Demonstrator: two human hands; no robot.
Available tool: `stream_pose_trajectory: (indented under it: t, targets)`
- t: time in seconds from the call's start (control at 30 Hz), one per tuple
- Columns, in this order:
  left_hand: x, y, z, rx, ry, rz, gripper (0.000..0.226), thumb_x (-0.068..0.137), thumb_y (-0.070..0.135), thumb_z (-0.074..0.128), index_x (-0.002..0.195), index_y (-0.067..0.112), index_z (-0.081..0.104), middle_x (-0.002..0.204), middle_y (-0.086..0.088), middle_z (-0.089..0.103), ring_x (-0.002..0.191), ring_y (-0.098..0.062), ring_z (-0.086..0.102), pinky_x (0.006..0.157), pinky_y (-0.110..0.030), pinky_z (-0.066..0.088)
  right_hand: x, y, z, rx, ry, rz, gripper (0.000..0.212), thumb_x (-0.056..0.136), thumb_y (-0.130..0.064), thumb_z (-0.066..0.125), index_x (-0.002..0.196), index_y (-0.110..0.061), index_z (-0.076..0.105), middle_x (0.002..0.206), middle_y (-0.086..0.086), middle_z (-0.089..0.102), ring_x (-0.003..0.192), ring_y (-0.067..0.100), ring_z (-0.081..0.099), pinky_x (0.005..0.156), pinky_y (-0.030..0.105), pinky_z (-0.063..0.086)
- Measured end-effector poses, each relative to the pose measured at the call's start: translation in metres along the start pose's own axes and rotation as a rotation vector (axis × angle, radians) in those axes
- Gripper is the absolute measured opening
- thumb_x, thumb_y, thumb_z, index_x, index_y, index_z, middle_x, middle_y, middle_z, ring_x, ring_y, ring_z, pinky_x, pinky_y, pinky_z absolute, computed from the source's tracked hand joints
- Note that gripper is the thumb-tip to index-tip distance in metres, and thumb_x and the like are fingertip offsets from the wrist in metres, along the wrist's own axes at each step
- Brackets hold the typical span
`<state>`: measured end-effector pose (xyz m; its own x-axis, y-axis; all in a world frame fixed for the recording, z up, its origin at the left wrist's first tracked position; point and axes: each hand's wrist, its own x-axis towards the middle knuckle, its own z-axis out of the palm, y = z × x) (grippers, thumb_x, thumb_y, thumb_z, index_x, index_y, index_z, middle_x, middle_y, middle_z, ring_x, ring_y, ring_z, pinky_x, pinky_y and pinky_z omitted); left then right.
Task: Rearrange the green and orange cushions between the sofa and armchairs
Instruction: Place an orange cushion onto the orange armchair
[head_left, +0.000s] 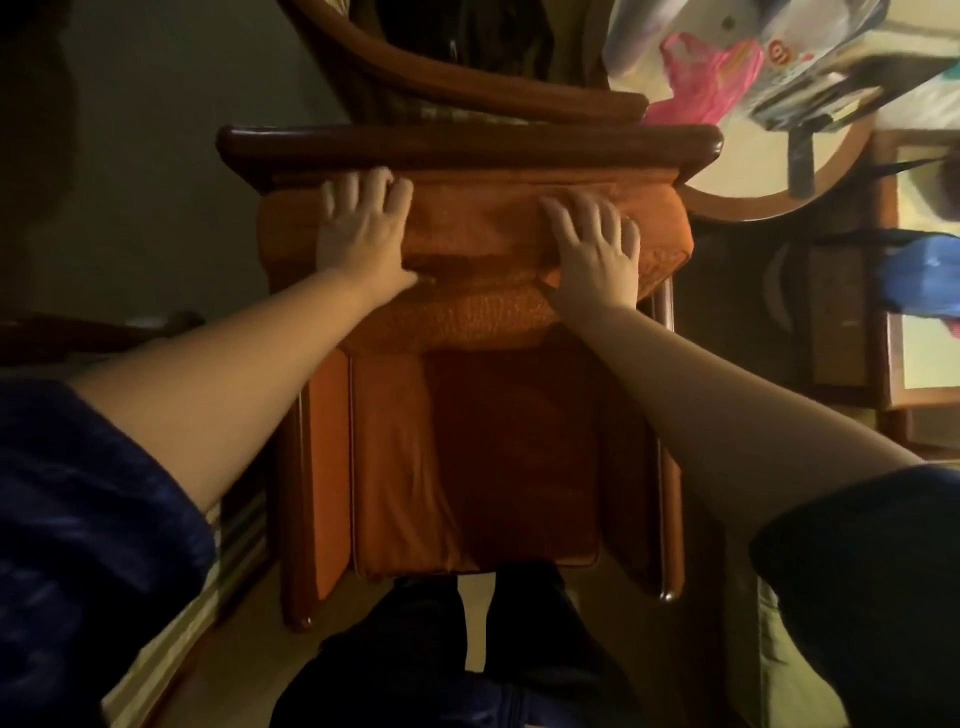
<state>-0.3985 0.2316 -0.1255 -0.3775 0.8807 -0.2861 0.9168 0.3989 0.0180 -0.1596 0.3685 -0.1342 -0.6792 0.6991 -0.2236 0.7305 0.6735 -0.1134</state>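
Observation:
An orange cushion (478, 228) leans against the back of a wooden armchair (467, 143), above the orange seat pad (467, 457). My left hand (363, 228) lies flat on the cushion's left part, fingers spread and reaching its top edge. My right hand (597, 249) presses flat on the cushion's right part, fingers spread. Neither hand grips the fabric. No green cushion is in view.
A second curved wooden chair back (467, 88) stands just behind the armchair. At the right are a round table (779, 192) with bags and papers, and a wooden side unit (893, 312). My legs (467, 665) stand at the seat's front edge.

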Motion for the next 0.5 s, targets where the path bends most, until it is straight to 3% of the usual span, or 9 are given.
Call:
stream_pose_trajectory:
  t: [0.1, 0.23, 0.3, 0.37, 0.43, 0.5]
  targets:
    - [-0.007, -0.015, 0.009, 0.007, -0.073, 0.03, 0.116, 0.075, 0.051, 0.08, 0.159, 0.028, 0.004, 0.165, -0.007, 0.016, 0.15, -0.036, 0.015, 0.12, -0.058, 0.016, -0.003, 0.013, 0.003, 0.003, -0.078, -0.053, 0.109, 0.088, -0.027, 0.074, 0.162, -0.04, -0.006, 0.173, 0.001, 0.002, 0.159, 0.028, -0.002, 0.126, 0.053, -0.004]
    - [-0.006, -0.013, -0.013, -0.054, -0.192, -0.026, 0.114, 0.081, 0.05, 0.076, 0.159, 0.034, -0.006, 0.168, -0.006, 0.001, 0.153, -0.037, 0.003, 0.122, -0.058, 0.007, 0.008, 0.006, -0.023, 0.071, -0.189, -0.021, 0.11, 0.085, -0.04, 0.081, 0.163, -0.037, 0.003, 0.173, 0.003, 0.007, 0.158, 0.03, 0.002, 0.126, 0.054, 0.002]
    - [-0.018, -0.007, -0.027, -0.108, -0.198, -0.037, 0.112, 0.082, 0.053, 0.075, 0.159, 0.034, -0.004, 0.168, -0.007, 0.0, 0.152, -0.038, 0.006, 0.122, -0.059, 0.008, -0.008, -0.001, -0.039, 0.214, -0.16, 0.026, 0.102, 0.086, -0.039, 0.08, 0.163, -0.036, 0.013, 0.171, 0.005, 0.016, 0.157, 0.031, 0.011, 0.125, 0.053, 0.013]
    - [-0.037, 0.004, -0.043, -0.174, -0.166, -0.016, 0.109, 0.082, 0.052, 0.075, 0.159, 0.033, 0.001, 0.168, -0.008, 0.003, 0.152, -0.039, 0.01, 0.121, -0.06, 0.012, -0.038, -0.008, -0.055, 0.366, -0.106, 0.092, 0.086, 0.088, -0.04, 0.076, 0.16, -0.031, 0.029, 0.164, 0.008, 0.035, 0.15, 0.033, 0.031, 0.118, 0.05, 0.032]
    - [-0.062, 0.02, -0.063, -0.23, -0.163, 0.03, 0.101, 0.083, 0.048, 0.075, 0.159, 0.033, 0.01, 0.168, -0.008, 0.006, 0.15, -0.037, 0.015, 0.12, -0.058, 0.019, -0.077, -0.008, -0.071, 0.442, -0.045, 0.104, 0.06, 0.093, -0.043, 0.071, 0.146, -0.024, 0.053, 0.141, 0.006, 0.061, 0.13, 0.027, 0.056, 0.107, 0.041, 0.044]
    - [-0.088, 0.037, -0.085, -0.251, -0.205, 0.102, 0.09, 0.086, 0.047, 0.073, 0.158, 0.032, 0.02, 0.165, -0.006, 0.018, 0.147, -0.034, 0.025, 0.117, -0.053, 0.029, -0.118, -0.006, -0.087, 0.506, -0.032, 0.119, 0.036, 0.095, -0.042, 0.067, 0.126, -0.024, 0.068, 0.112, -0.003, 0.074, 0.103, 0.015, 0.068, 0.097, 0.039, 0.054]
